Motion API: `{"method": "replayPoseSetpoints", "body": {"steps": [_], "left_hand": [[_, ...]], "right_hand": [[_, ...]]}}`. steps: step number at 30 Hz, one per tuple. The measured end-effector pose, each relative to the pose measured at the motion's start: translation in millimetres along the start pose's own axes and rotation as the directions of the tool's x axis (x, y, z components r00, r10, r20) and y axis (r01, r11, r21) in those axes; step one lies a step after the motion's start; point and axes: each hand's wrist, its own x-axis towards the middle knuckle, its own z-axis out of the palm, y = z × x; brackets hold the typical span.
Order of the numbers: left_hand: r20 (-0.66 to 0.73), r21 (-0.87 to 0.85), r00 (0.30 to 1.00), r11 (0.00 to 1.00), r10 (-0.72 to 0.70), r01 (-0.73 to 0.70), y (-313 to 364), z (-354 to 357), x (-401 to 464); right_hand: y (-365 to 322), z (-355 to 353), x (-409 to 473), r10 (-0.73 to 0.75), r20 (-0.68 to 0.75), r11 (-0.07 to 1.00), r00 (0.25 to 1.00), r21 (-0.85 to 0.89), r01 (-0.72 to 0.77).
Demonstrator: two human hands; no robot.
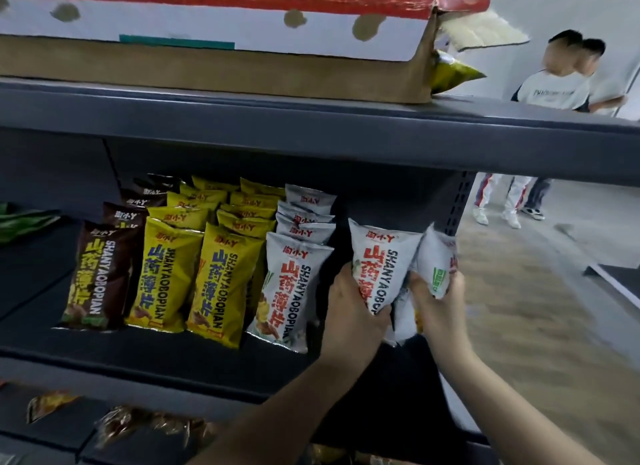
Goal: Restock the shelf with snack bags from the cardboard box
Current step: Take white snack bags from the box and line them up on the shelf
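While gripping crinkly white snack bags (384, 267), both hands (349, 312) hover at dark shelf (173, 360).

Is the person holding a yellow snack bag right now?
No, the left hand and the right hand each grip a white snack bag; the yellow bags stand on the shelf.

A dark grey shelf (194, 357) carries standing rows of snack bags: brown bags (98, 274) at the left, two rows of yellow bags (194, 257) beside them, then white bags (294, 284). On the top shelf (311, 118) above sits a cardboard box (207, 66).
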Motion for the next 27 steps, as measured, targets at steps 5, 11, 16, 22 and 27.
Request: {"method": "replayPoseSetpoints", "body": {"steps": [5,11,16,22,27], "left_hand": [[-0.018,-0.014,0.997,0.997,-0.07,0.07,-16.9,17.1,34.5],[-0.101,0.094,0.995,0.995,-0.023,0.032,-28.9,24.1,71.8],[-0.184,0.174,0.983,0.985,0.02,0.013,-35.2,28.3,91.8],[-0.183,0.233,0.981,0.967,-0.057,0.1,-39.2,43.6,108.9],[-0.075,0.269,0.98,0.942,-0.186,0.199,-54.7,57.2,116.6]], "right_hand": [[18.2,12.0,27.5,-0.065,-0.085,0.998,0.994,-0.014,0.064],[35.7,35.0,51.0,-0.121,-0.074,0.986,0.99,-0.123,0.112],[48.1,43.9,59.6,-0.075,-0.069,0.99,0.995,-0.127,0.066],[52.6,41.6,65.8,0.0,-0.061,0.987,0.998,-0.163,-0.01],[50.7,42.1,64.9,-0.002,-0.089,0.984,0.996,-0.177,-0.014]]}}
